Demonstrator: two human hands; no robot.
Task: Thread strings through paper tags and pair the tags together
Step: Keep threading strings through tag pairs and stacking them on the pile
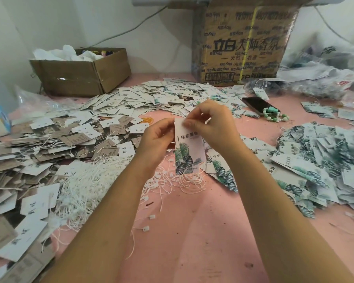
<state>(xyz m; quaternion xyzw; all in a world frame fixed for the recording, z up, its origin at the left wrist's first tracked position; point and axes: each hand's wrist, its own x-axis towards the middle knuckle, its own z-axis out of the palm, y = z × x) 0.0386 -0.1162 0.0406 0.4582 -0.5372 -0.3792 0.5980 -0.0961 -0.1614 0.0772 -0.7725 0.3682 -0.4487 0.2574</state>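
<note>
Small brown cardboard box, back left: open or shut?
Open. The small brown cardboard box has its top uncovered, white crumpled material visible inside.

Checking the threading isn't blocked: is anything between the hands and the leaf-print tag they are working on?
Nothing visible is. The left hand and the right hand both pinch the leaf-print tag at its top edge, above the pink table. Their fingers cover its top, so any hole or string there is hidden.
</note>
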